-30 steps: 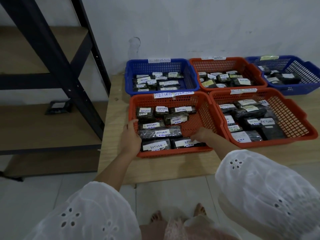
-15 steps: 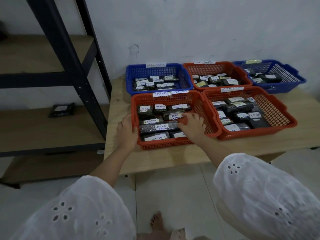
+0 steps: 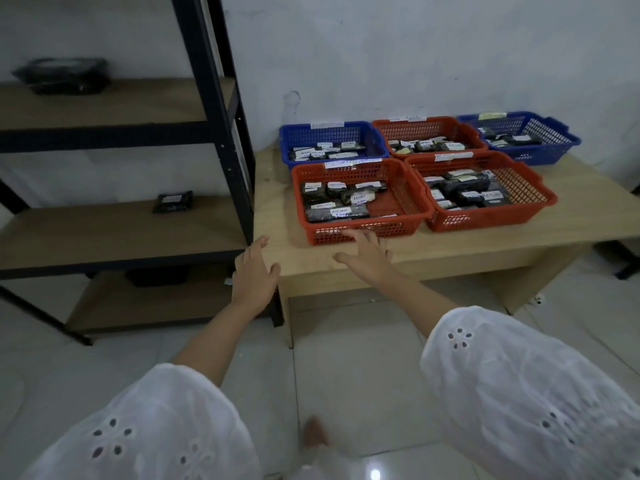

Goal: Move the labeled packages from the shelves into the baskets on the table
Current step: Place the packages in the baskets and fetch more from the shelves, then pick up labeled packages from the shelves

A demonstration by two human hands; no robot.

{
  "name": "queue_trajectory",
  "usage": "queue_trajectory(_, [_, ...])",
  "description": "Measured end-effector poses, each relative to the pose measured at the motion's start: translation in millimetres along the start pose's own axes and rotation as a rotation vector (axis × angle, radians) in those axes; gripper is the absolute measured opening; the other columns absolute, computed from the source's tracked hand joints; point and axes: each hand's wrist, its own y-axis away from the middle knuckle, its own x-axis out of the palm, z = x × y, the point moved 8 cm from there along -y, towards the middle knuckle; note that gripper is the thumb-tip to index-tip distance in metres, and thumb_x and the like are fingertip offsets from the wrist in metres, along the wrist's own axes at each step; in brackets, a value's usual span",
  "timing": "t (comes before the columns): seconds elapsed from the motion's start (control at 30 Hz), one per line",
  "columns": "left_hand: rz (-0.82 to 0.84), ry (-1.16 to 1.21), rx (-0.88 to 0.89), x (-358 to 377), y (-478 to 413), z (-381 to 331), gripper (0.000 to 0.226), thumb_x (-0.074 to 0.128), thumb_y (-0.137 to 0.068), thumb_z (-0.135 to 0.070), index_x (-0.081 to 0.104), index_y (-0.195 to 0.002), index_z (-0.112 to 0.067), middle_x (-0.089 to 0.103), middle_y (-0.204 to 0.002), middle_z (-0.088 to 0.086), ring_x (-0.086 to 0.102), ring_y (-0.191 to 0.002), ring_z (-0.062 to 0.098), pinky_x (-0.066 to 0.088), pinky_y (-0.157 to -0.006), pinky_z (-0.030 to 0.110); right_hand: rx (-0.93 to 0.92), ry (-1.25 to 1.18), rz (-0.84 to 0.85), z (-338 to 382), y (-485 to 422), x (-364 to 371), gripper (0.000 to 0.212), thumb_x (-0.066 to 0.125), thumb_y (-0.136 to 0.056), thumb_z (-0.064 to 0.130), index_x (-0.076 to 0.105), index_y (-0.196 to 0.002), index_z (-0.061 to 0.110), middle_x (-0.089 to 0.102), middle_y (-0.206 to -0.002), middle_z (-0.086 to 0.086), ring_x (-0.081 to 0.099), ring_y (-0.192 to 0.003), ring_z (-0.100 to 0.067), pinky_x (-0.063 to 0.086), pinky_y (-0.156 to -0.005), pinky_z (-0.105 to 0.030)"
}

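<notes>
Nearest, along the bottom edge: white eyelet sleeves (image 3: 530, 393) on both arms, and a bare foot (image 3: 315, 433) on pale floor tiles (image 3: 346, 358). Just beyond, left grip (image 3: 254, 273) hovering at the near left corner of the worktop (image 3: 485, 247), fingers spread and loose, holding nothing. Right grip (image 3: 367, 259) close beside it on the right, likewise splayed and empty, fingertips at the near wall of the near left red basket (image 3: 398, 232); actual contact impossible to tell. Inside that basket, dark packages (image 3: 332, 213) with white handwritten labels. Just beside it on the right, a second red basket (image 3: 485, 220), also filled with labeled packages. Farther back along the wall, a row of three, all holding packages: far left blue basket (image 3: 332, 133), far red basket (image 3: 429, 124), far right blue basket (image 3: 540, 147). At left, a black-framed shelf unit (image 3: 204, 81): one labeled package (image 3: 173, 201) on the middle shelf (image 3: 104, 233), and a blurred dark bundle (image 3: 62, 76) on the upper shelf (image 3: 138, 102).
</notes>
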Motion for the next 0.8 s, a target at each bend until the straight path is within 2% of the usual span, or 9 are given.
queue_trajectory(0.27, [0.010, -0.043, -0.072, -78.4, 35.4, 64.7, 0.061, 0.057, -0.090, -0.021, 0.029, -0.144, -0.026, 0.040, -0.143, 0.004, 0.026, -0.134, 0.028, 0.030, -0.108, 0.051, -0.081, 0.019, 0.105, 83.2, 43.1, 72.6, 0.061, 0.061, -0.083, 0.043, 0.038, -0.139, 0.033, 0.031, -0.146, -0.003, 0.021, -0.135, -0.028, 0.021, -0.106, -0.041])
queue_trajectory(0.6, [0.060, -0.145, -0.134, -218.7, 47.0, 195.6, 0.061, 0.055, -0.092, -0.026, 0.025, -0.145, -0.029, 0.033, -0.148, -0.001, 0.020, -0.137, 0.028, 0.028, -0.109, 0.050, -0.025, -0.095, 0.134, 205.8, 60.5, 213.2, 0.061, 0.063, -0.084, 0.044, 0.039, -0.138, 0.032, 0.032, -0.144, -0.006, 0.022, -0.134, -0.031, 0.024, -0.108, -0.040])
queue_trajectory(0.8, [0.122, -0.151, -0.131, -244.1, 35.1, 231.6, 0.061, 0.054, -0.093, -0.027, 0.023, -0.146, -0.029, 0.030, -0.149, -0.002, 0.019, -0.138, 0.026, 0.027, -0.108, 0.048, 0.001, -0.103, 0.157, 231.2, 67.3, 261.8, 0.060, 0.061, -0.086, 0.043, 0.037, -0.139, 0.033, 0.029, -0.147, -0.005, 0.025, -0.136, -0.030, 0.025, -0.110, -0.042])
